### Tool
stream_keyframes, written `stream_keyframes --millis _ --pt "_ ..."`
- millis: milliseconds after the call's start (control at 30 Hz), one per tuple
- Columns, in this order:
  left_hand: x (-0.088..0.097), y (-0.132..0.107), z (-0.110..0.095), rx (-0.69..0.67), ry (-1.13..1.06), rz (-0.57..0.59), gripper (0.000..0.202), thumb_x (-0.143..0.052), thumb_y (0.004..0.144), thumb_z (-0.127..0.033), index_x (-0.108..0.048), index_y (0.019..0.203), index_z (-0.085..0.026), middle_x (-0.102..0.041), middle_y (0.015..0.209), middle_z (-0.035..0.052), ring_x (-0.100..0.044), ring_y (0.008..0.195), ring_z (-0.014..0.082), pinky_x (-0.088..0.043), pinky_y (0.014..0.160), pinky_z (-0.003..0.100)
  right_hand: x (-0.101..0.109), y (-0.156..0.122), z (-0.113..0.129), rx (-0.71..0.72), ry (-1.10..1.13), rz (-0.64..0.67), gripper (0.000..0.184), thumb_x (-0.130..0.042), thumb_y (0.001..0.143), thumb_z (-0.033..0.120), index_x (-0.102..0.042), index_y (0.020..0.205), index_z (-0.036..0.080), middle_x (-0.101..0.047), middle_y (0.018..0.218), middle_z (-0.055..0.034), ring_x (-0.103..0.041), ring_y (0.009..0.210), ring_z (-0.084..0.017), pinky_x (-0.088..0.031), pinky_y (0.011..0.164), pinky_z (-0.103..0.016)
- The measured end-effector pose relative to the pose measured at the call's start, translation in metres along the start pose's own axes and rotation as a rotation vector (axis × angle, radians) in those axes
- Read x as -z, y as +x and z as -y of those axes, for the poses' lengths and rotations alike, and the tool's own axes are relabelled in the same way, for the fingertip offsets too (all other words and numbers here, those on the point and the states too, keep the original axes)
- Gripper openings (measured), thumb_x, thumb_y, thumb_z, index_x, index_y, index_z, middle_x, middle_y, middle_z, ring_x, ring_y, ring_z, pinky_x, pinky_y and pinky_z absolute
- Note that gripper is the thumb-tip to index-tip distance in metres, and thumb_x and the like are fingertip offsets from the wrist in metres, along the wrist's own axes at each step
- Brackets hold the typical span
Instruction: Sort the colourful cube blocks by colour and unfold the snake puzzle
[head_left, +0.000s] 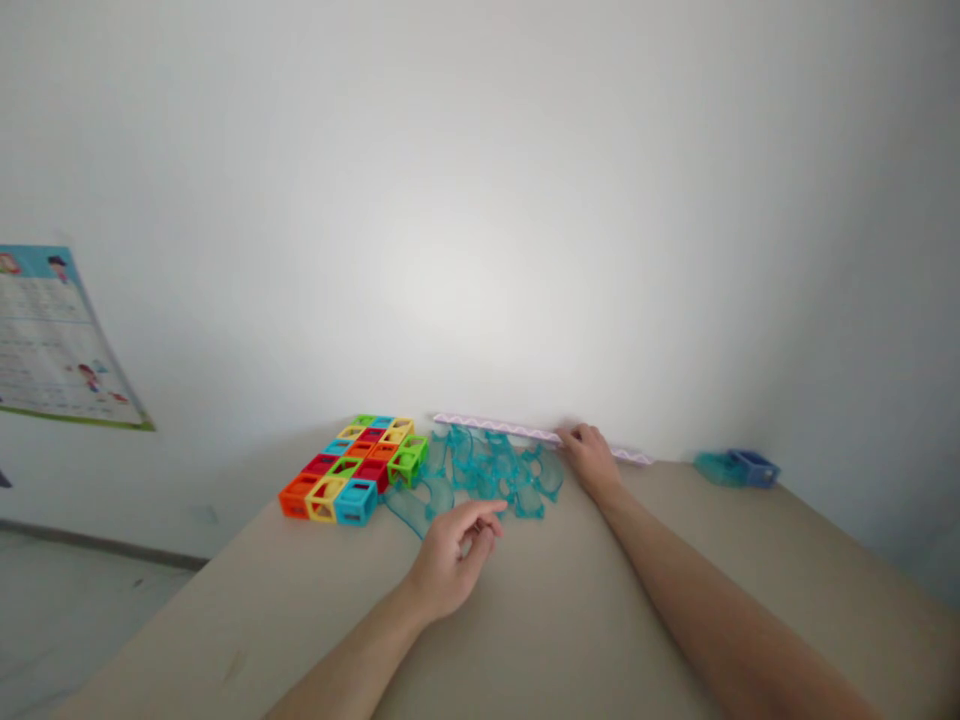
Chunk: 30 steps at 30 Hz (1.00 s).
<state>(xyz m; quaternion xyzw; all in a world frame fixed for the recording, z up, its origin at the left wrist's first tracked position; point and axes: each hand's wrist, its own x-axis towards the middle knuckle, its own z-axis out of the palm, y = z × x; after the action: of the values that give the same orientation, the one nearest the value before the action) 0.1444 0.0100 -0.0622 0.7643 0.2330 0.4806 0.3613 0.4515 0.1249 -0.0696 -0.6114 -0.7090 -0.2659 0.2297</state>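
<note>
My right hand (589,457) reaches to the back of the table, its fingers curled down over a long, thin lilac strip (495,427) with a zigzag pattern. The strip lies along the wall, and the hand covers part of it. My left hand (456,558) hovers or rests nearer the front, fingers loosely bent, index finger stretched out, nothing visible in it. Just beyond it lie several loose, see-through teal plastic pieces (487,468) with curved cut-outs. Left of these stands a block of colourful open-sided cubes (360,470) set in rows.
A dark blue open cube (754,470) with a see-through teal piece (716,468) beside it sits at the back right corner. The beige table (300,620) meets a white wall (480,220). A poster (64,340) hangs at the left, above the floor (67,600).
</note>
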Motion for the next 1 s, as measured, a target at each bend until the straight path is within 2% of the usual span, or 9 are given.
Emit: stream_keyframes --millis 167,300,400,500,533,600,733,867,1000 --pt "0.011 0.004 -0.006 -0.150 0.227 -0.142 0.024 -0.047 0.089 -0.013 -0.065 0.104 -0.020 -0.064 0.083 0.0051 -0.060 0.078 0.0147 -0.048 0.070 0.025 0.002 0.000 0.003 -0.023 -0.009 0.006 0.028 -0.057 0.089 0.027 -0.064 0.116 0.026 -0.059 0.101 -0.0110 -0.045 0.095 -0.026 -0.032 0.078 -0.034" --pt "0.034 0.008 -0.002 -0.194 0.471 -0.400 0.026 -0.043 0.086 -0.008 -0.067 0.090 -0.019 -0.063 0.080 0.0050 -0.060 0.078 0.0163 -0.048 0.072 0.028 0.007 -0.008 0.003 -0.095 -0.011 -0.004 0.031 -0.049 0.093 0.025 -0.060 0.121 0.020 -0.059 0.103 -0.0117 -0.046 0.097 -0.025 -0.033 0.080 -0.033" --pt "0.059 0.010 0.008 -0.034 0.808 -0.596 0.029 -0.043 0.080 -0.005 -0.067 0.087 -0.019 -0.065 0.086 0.0073 -0.058 0.090 0.0217 -0.045 0.085 0.036 0.014 -0.018 0.005 -0.182 -0.018 -0.015 0.032 -0.045 0.092 0.019 -0.059 0.120 0.015 -0.058 0.102 -0.0130 -0.047 0.095 -0.025 -0.033 0.080 -0.034" --pt "0.089 0.009 0.019 0.279 1.132 -0.692 0.032 -0.048 0.078 -0.011 -0.068 0.101 -0.020 -0.064 0.112 0.0105 -0.052 0.110 0.0291 -0.036 0.097 0.046 0.028 -0.033 0.013 -0.230 -0.023 -0.006 0.034 -0.047 0.086 0.013 -0.060 0.118 0.013 -0.058 0.099 -0.0137 -0.048 0.093 -0.026 -0.034 0.080 -0.035" --pt "0.098 0.007 0.022 0.376 1.192 -0.696 0.030 -0.048 0.079 -0.015 -0.069 0.101 -0.020 -0.062 0.118 0.0117 -0.050 0.114 0.0307 -0.033 0.098 0.049 0.033 -0.039 0.017 -0.232 -0.020 0.000 0.034 -0.048 0.084 0.012 -0.061 0.116 0.013 -0.058 0.099 -0.0138 -0.048 0.093 -0.026 -0.034 0.080 -0.035" --pt "0.115 0.004 0.028 0.519 1.240 -0.637 0.028 -0.046 0.083 -0.024 -0.070 0.098 -0.021 -0.065 0.113 0.0125 -0.049 0.115 0.0321 -0.030 0.099 0.054 0.045 -0.053 0.026 -0.215 -0.005 0.016 0.033 -0.050 0.082 0.011 -0.062 0.113 0.013 -0.058 0.099 -0.0130 -0.049 0.094 -0.025 -0.035 0.081 -0.035" --pt "0.136 -0.003 0.032 0.592 1.259 -0.536 0.031 -0.045 0.084 -0.031 -0.069 0.102 -0.025 -0.067 0.110 0.0115 -0.050 0.115 0.0325 -0.031 0.097 0.055 0.070 -0.085 0.041 -0.146 0.050 0.058 0.029 -0.050 0.081 0.010 -0.065 0.105 0.017 -0.058 0.098 -0.0106 -0.052 0.094 -0.023 -0.038 0.082 -0.033" --pt "0.138 -0.006 0.031 0.611 1.267 -0.559 0.033 -0.042 0.086 -0.032 -0.070 0.102 -0.025 -0.066 0.116 0.0106 -0.048 0.119 0.0322 -0.030 0.098 0.053 0.092 -0.106 0.058 -0.091 0.104 0.069 0.027 -0.049 0.080 0.009 -0.066 0.099 0.017 -0.059 0.096 -0.0109 -0.052 0.092 -0.024 -0.039 0.082 -0.035" --pt "0.132 -0.004 0.030 0.616 1.250 -0.566 0.033 -0.045 0.084 -0.035 -0.069 0.103 -0.024 -0.065 0.119 0.0105 -0.046 0.121 0.0320 -0.027 0.101 0.055 0.110 -0.105 0.104 0.190 0.272 0.094 0.030 -0.046 0.083 0.009 -0.063 0.106 0.020 -0.059 0.108 -0.0117 -0.051 0.099 -0.026 -0.038 0.086 -0.041"
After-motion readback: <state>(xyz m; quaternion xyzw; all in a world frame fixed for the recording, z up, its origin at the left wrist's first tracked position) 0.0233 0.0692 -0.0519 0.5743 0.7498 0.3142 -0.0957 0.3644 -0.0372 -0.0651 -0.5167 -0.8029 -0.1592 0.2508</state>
